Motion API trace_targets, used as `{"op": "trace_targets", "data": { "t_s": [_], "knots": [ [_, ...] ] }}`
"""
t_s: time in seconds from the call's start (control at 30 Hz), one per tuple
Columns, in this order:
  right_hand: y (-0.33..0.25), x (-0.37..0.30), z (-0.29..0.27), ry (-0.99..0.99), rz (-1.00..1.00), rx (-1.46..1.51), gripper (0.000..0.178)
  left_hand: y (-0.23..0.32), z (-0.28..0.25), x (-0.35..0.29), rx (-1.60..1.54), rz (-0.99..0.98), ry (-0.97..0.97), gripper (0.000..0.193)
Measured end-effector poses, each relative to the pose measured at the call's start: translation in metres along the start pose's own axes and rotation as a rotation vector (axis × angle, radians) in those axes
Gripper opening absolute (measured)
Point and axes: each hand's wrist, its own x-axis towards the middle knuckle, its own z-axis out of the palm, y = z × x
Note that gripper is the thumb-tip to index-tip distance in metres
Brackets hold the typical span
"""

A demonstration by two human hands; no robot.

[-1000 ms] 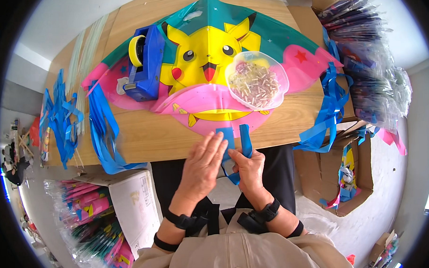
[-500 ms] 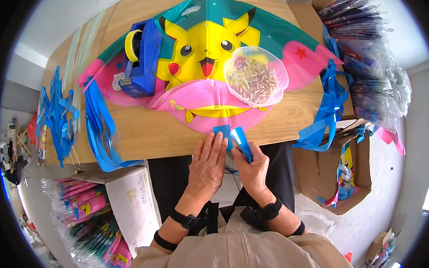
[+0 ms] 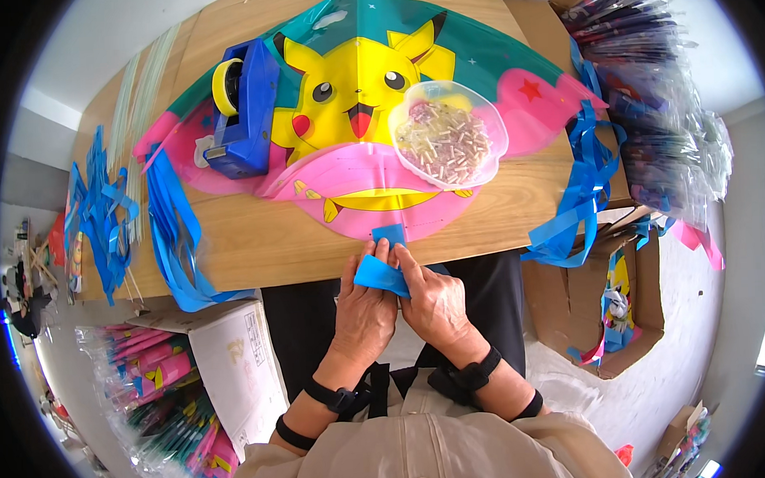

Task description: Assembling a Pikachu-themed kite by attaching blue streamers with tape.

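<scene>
A kite sheet (image 3: 469, 59) printed with a yellow cartoon character on green and pink lies on the table, its rounded lower edge toward me. At that edge is a blue patch (image 3: 389, 235). My left hand (image 3: 362, 320) lies below it, fingers stretched out and fingertips at the patch. A short blue plastic strip (image 3: 380, 276) crosses over those fingers and hides part of them. My right hand (image 3: 440, 309) pinches the strip's right end between thumb and fingers. Whether strip and patch are one piece, I cannot tell.
On the kite stand a blue tape dispenser (image 3: 248, 117) and a clear tray (image 3: 499, 142) of small tubes. Blue ribbons (image 3: 176, 238) hang at left, more ribbons (image 3: 579, 207) at right. Bagged kites (image 3: 647, 103) are stacked right; cartons (image 3: 239, 353) flank my legs.
My right hand has moved up and left against the left hand. The blue strip, earlier upright in the right hand, now lies across the left fingers. The view has shifted slightly.
</scene>
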Motion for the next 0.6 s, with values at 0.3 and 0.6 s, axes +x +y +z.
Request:
{"op": "trace_targets", "data": {
  "t_s": [0.3, 0.6],
  "knots": [
    [-0.0019, 0.0, 0.0003, -0.035, 0.048, -0.013, 0.059, -0.0008, -0.0006, 0.0016, 0.023, -0.004, -0.01, 0.052],
    [-0.0033, 0.0029, -0.0011, -0.109, 0.096, -0.041, 0.07, -0.0032, -0.0032, 0.0036, 0.019, 0.011, -0.016, 0.055]
  ]
}}
